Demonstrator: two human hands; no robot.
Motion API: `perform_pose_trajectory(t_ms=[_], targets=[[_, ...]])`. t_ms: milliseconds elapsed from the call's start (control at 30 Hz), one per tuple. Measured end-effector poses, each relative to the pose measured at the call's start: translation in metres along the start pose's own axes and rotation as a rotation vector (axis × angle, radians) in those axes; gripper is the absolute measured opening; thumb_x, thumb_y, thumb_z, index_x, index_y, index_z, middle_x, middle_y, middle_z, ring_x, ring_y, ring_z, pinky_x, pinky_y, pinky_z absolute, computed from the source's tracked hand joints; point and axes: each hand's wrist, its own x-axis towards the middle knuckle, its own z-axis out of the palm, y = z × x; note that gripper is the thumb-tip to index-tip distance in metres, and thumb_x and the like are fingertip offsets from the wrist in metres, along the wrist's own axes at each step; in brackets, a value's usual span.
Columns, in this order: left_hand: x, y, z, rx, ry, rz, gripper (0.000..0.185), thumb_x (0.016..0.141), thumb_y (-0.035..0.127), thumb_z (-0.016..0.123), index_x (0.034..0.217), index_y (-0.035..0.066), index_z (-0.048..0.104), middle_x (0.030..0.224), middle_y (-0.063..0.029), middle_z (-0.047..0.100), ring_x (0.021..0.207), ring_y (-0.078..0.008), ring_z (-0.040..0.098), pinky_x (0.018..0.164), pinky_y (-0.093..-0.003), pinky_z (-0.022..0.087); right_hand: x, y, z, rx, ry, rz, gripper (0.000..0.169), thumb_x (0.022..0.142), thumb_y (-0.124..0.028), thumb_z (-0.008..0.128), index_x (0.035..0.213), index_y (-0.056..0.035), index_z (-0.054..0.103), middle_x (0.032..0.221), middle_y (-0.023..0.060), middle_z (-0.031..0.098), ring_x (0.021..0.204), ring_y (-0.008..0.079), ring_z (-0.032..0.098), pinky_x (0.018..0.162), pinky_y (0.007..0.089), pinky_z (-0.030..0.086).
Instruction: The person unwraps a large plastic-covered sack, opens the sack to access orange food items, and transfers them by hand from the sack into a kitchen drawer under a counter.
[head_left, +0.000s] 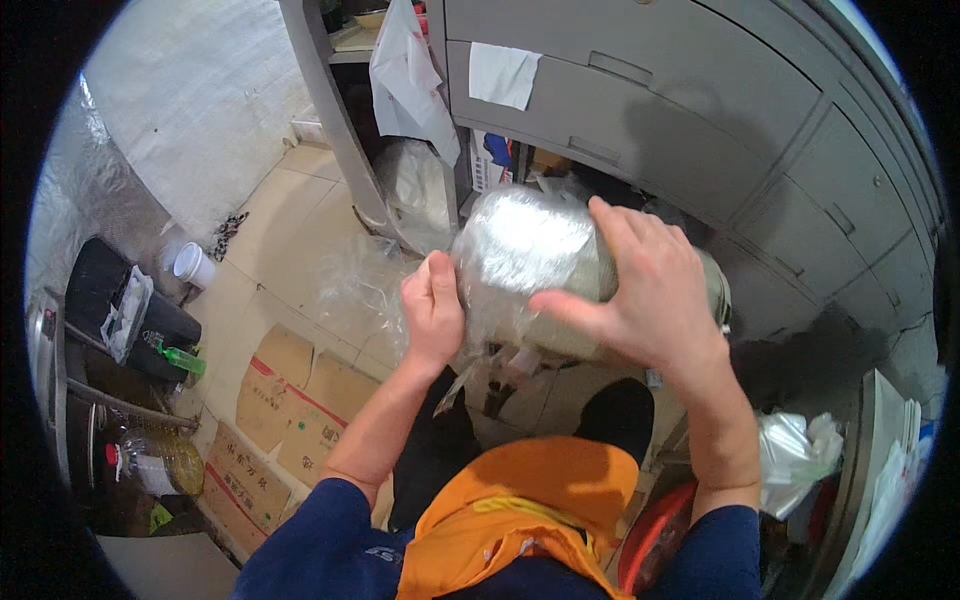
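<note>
A bulging clear plastic bag is in front of me, with bright glare across its top. My left hand is closed in a fist on its gathered left side, and loose clear film trails out to the left of the fist. My right hand spans the bag's right part, thumb and fingers spread wide around it. What fills the bag cannot be made out through the shine. Partly hidden behind my right hand is a pale greenish rounded object with a darker rim.
Grey drawer cabinets stand ahead, with a white cloth and a white plastic bag hanging there. Flattened cardboard covers floor tiles at left, near a white tub and an oil bottle. A red basin sits at lower right.
</note>
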Motion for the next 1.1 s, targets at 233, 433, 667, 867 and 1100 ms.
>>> perform_pose_trajectory(t_ms=[233, 433, 667, 867, 1100], targets=[[-0.090, -0.002, 0.017, -0.055, -0.068, 0.062, 0.088, 0.075, 0.025, 0.092, 0.138, -0.005, 0.040, 0.130, -0.0198, 0.047, 0.120, -0.0305, 0.049, 0.104, -0.0449, 0.041, -0.003, -0.001, -0.035, -0.062, -0.215, 0.000, 0.119, 0.071, -0.079, 0.077, 0.152, 0.0025, 0.046, 0.141, 0.0331, 0.055, 0.133, 0.0443, 0.055, 0.110, 0.0530, 0.045], [-0.061, 0.010, 0.043, 0.113, -0.118, 0.114, 0.104, 0.062, 0.015, 0.098, 0.145, -0.002, 0.037, 0.128, -0.0187, 0.048, 0.119, -0.0386, 0.049, 0.103, -0.0490, 0.041, 0.039, 0.013, -0.014, 0.193, -0.589, 0.083, 0.131, 0.068, -0.078, 0.074, 0.158, 0.0067, 0.033, 0.143, 0.0359, 0.055, 0.133, 0.0459, 0.057, 0.112, 0.0499, 0.046], [-0.056, -0.083, 0.003, -0.590, -0.078, -0.445, 0.084, 0.102, 0.053, 0.059, 0.159, -0.001, 0.030, 0.158, -0.0161, 0.040, 0.146, -0.0274, 0.039, 0.122, -0.0430, 0.030, -0.005, 0.026, -0.045, -0.024, -0.069, -0.031, 0.104, 0.076, -0.073, 0.077, 0.142, 0.0041, 0.057, 0.129, 0.0307, 0.066, 0.114, 0.0437, 0.068, 0.105, 0.0514, 0.050], [-0.125, -0.177, 0.056, -0.816, 0.130, -0.892, 0.070, 0.105, 0.047, 0.053, 0.154, -0.001, 0.037, 0.155, -0.0160, 0.043, 0.144, -0.0272, 0.041, 0.120, -0.0429, 0.032, -0.103, 0.025, -0.004, 0.706, 0.202, 0.690, 0.066, 0.080, -0.031, 0.082, 0.135, 0.0016, 0.062, 0.135, 0.0242, 0.063, 0.127, 0.0311, 0.060, 0.110, 0.0445, 0.045], [-0.120, -0.149, 0.041, -0.879, 0.239, -0.843, 0.064, 0.104, 0.042, 0.055, 0.150, -0.001, 0.042, 0.152, -0.0160, 0.046, 0.143, -0.0278, 0.042, 0.120, -0.0431, 0.033, -0.086, -0.069, 0.014, 0.380, 0.429, 0.185, 0.077, 0.067, -0.041, 0.097, 0.128, -0.0027, 0.069, 0.142, 0.0458, 0.048, 0.123, 0.0554, 0.062, 0.096, 0.0531, 0.058]])
